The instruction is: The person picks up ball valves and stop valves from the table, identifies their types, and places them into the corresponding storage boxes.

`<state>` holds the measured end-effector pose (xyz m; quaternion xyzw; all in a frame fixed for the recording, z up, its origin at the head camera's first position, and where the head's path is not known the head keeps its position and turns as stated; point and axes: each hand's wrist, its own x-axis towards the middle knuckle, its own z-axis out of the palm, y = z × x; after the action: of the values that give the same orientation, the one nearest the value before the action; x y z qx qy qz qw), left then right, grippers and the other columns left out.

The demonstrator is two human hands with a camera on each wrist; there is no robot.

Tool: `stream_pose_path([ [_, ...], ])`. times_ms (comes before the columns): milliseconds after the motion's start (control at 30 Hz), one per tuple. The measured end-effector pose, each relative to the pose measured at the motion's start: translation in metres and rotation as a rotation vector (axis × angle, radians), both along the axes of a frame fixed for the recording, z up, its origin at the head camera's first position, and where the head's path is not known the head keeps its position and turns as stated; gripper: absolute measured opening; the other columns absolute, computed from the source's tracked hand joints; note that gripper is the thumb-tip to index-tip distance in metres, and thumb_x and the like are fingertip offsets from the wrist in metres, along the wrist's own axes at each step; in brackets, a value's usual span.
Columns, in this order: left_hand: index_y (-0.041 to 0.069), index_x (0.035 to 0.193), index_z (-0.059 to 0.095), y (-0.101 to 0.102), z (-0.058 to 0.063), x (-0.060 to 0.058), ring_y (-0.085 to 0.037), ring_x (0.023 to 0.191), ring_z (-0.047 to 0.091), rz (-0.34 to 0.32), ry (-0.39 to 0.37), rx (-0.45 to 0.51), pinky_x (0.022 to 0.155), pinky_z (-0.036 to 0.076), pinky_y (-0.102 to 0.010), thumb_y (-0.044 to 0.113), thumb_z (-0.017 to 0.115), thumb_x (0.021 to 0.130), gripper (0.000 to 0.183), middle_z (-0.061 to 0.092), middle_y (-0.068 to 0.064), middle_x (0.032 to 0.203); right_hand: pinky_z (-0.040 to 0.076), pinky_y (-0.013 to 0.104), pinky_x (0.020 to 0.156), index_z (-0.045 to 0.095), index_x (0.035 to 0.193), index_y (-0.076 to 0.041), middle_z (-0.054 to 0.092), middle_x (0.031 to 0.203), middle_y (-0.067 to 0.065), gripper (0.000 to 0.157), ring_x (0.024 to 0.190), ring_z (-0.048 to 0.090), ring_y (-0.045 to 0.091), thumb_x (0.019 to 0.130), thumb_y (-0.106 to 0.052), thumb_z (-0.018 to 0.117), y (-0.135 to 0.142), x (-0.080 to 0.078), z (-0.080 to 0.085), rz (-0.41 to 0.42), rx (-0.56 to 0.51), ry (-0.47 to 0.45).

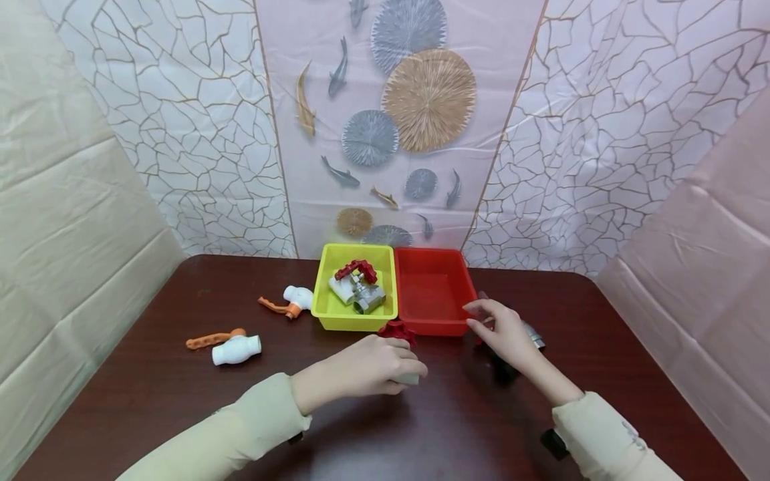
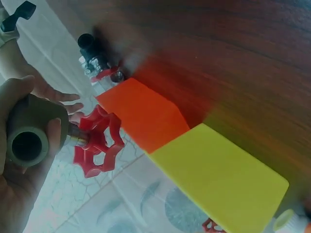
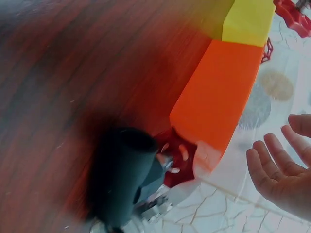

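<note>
My left hand (image 1: 375, 366) grips a grey valve (image 2: 41, 116) by its body, in front of the two bins. Its red handwheel (image 2: 99, 141) sticks out past the fingers towards the bins. My right hand (image 1: 505, 334) has loosely spread fingers and holds nothing, at the right side of the red bin (image 1: 436, 328). Below that hand lies a dark valve (image 3: 129, 170) with a red handwheel (image 3: 181, 158), partly hidden by the hand in the head view. A metal valve (image 1: 534, 336) shows just behind the right hand.
Left of the red bin, touching it, stands a yellow bin (image 1: 345, 323) holding a metal valve (image 1: 368, 297) with a red handle and a white piece (image 1: 341, 289). Two white valves with orange handles, one nearer (image 1: 236, 349) and one farther (image 1: 297, 298), lie on the table's left side.
</note>
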<state>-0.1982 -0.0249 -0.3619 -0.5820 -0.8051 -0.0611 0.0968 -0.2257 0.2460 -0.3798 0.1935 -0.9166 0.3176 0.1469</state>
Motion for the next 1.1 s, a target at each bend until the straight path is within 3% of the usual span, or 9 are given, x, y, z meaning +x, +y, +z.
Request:
stream_pose_path([
  [100, 0.021, 0.112, 0.065, -0.004, 0.002, 0.001, -0.009, 0.095, 0.063, 0.018, 0.041, 0.007, 0.076, 0.051, -0.016, 0.021, 0.072, 0.081, 0.032, 0.07, 0.007, 0.103, 0.054, 0.045, 0.077, 0.065, 0.107, 0.002, 0.068, 0.104, 0.017, 0.024, 0.089, 0.064, 0.029, 0.084, 0.0, 0.067, -0.008, -0.004, 0.0, 0.018, 0.036, 0.006],
  [267, 0.02, 0.108, 0.066, -0.014, -0.002, 0.001, -0.008, 0.092, 0.062, 0.027, 0.075, 0.051, 0.073, 0.051, -0.016, 0.019, 0.073, 0.081, 0.029, 0.07, 0.008, 0.099, 0.053, 0.044, 0.081, 0.066, 0.105, 0.0, 0.068, 0.103, 0.013, 0.022, 0.093, 0.063, 0.026, 0.084, -0.006, 0.068, -0.023, -0.012, -0.001, 0.05, 0.132, -0.01],
  [533, 0.019, 0.107, 0.06, -0.03, -0.004, 0.002, -0.008, 0.088, 0.06, 0.116, -0.034, 0.088, 0.072, 0.051, -0.02, 0.011, 0.069, 0.078, 0.031, 0.066, 0.006, 0.097, 0.054, 0.042, 0.081, 0.064, 0.111, -0.002, 0.065, 0.107, 0.016, 0.027, 0.09, 0.06, 0.025, 0.085, -0.01, 0.068, -0.05, -0.029, 0.005, 0.049, 0.145, -0.099],
  [733, 0.016, 0.109, 0.059, -0.038, -0.001, 0.001, -0.01, 0.091, 0.061, 0.144, -0.008, 0.074, 0.078, 0.052, -0.024, 0.013, 0.072, 0.077, 0.035, 0.065, 0.003, 0.101, 0.053, 0.042, 0.085, 0.063, 0.112, -0.003, 0.065, 0.11, 0.015, 0.028, 0.095, 0.061, 0.027, 0.086, -0.012, 0.067, -0.068, -0.043, 0.005, 0.048, 0.145, -0.169],
  [900, 0.015, 0.109, 0.06, -0.044, 0.004, 0.0, -0.007, 0.077, 0.058, 0.161, -0.017, 0.095, 0.066, 0.048, -0.018, 0.013, 0.071, 0.077, 0.034, 0.065, 0.004, 0.093, 0.05, 0.044, 0.092, 0.06, 0.119, -0.003, 0.061, 0.118, 0.016, 0.035, 0.107, 0.059, 0.029, 0.086, -0.012, 0.067, -0.085, -0.053, 0.004, 0.053, 0.175, -0.21],
  [1100, 0.015, 0.104, 0.06, -0.048, 0.006, -0.001, -0.005, 0.07, 0.052, 0.15, 0.054, 0.155, 0.059, 0.042, -0.015, 0.011, 0.068, 0.074, 0.032, 0.061, 0.007, 0.085, 0.046, 0.045, 0.098, 0.057, 0.127, -0.003, 0.059, 0.126, 0.016, 0.039, 0.117, 0.055, 0.03, 0.089, -0.012, 0.063, -0.097, -0.065, 0.001, 0.035, 0.201, -0.241],
])
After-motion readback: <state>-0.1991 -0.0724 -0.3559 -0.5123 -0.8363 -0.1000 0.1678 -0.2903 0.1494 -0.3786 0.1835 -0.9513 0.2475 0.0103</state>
